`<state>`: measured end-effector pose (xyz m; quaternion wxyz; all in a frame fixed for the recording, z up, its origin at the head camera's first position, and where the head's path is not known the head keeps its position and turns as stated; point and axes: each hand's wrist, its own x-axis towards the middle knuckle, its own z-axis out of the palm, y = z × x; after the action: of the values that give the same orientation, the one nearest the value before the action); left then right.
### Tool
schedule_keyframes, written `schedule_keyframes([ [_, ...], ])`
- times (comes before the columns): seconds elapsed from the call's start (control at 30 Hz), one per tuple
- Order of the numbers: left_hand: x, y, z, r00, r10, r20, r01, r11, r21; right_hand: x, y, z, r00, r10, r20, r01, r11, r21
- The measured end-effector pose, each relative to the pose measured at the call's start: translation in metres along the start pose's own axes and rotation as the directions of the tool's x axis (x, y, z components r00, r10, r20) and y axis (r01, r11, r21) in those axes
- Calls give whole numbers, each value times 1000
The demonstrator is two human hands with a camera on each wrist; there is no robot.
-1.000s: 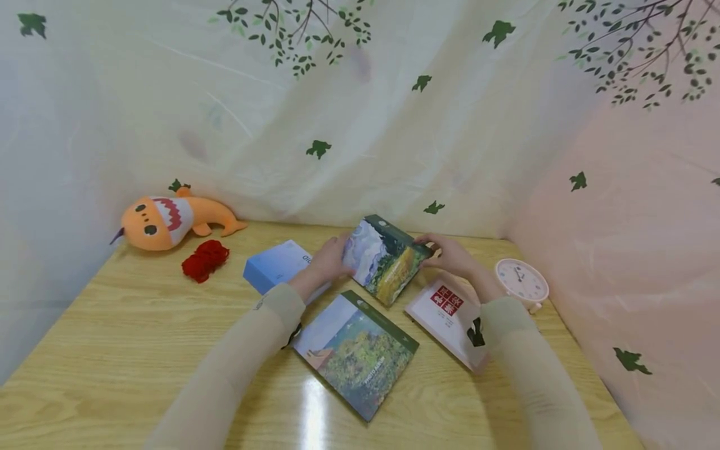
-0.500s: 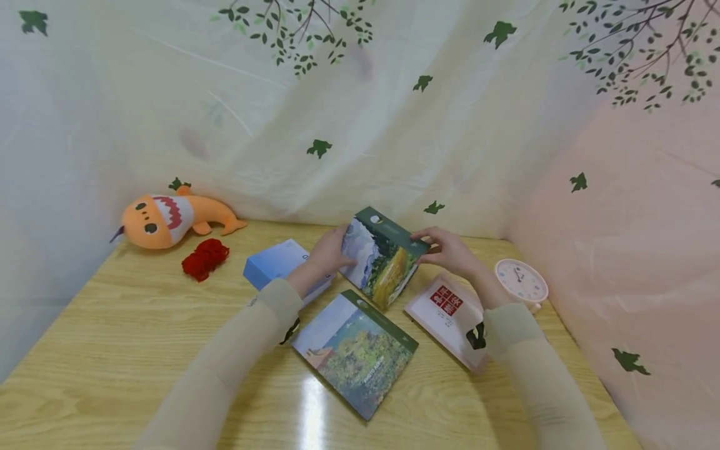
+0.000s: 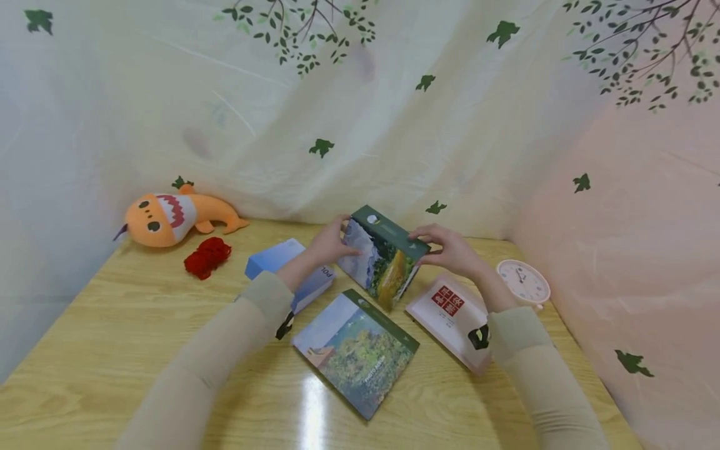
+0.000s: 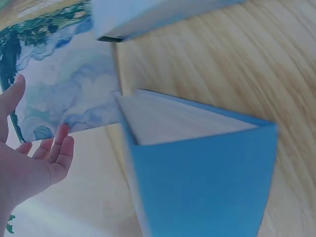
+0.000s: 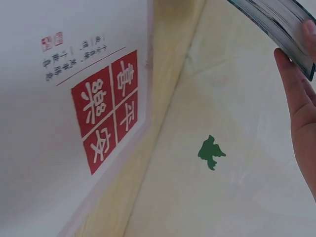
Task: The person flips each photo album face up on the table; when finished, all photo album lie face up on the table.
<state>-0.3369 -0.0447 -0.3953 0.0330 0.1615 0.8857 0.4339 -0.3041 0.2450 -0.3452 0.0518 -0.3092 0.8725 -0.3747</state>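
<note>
Toward the back of the table a photo album [image 3: 382,259] with a painted landscape cover is held tilted up. My right hand [image 3: 450,250] pinches its upper right corner, thumb on one side and fingers on the other. At the album's left edge is my left hand [image 3: 326,244]. Its thumb lies over the cover, and its loosely bent fingertips [image 4: 61,136] show at the edge in the left wrist view. A second photo album [image 3: 360,356] lies flat in front. A blue box [image 3: 309,284] sits partly under my left forearm.
A pale book [image 3: 450,319] with a red character block lies under my right wrist. A pink clock [image 3: 523,280] is at the right edge. An orange shark plush [image 3: 174,219] and red yarn [image 3: 207,257] lie back left. A printed curtain [image 3: 270,137] hangs behind the table.
The held album has risen and tilted up, showing more of its green top band. My left hand has shifted slightly up and left, its fingers looser. The right hand keeps its pinch.
</note>
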Motion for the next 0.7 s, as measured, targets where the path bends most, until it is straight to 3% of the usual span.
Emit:
schedule_keyframes([
  [0.17, -3, 10, -6, 999, -7, -36, 0, 986, -170, 1, 5, -2, 1000, 10, 16, -10, 1000, 10],
  [0.47, -6, 15, -6, 997, -35, -69, 11, 946, -324, 0, -1, -2, 996, -92, 24, 92, 995, -23],
  [0.7, 0, 4, 3, 992, -62, -114, 18, 938, -347, 1, 0, 4, 993, -112, 23, 113, 993, -41],
])
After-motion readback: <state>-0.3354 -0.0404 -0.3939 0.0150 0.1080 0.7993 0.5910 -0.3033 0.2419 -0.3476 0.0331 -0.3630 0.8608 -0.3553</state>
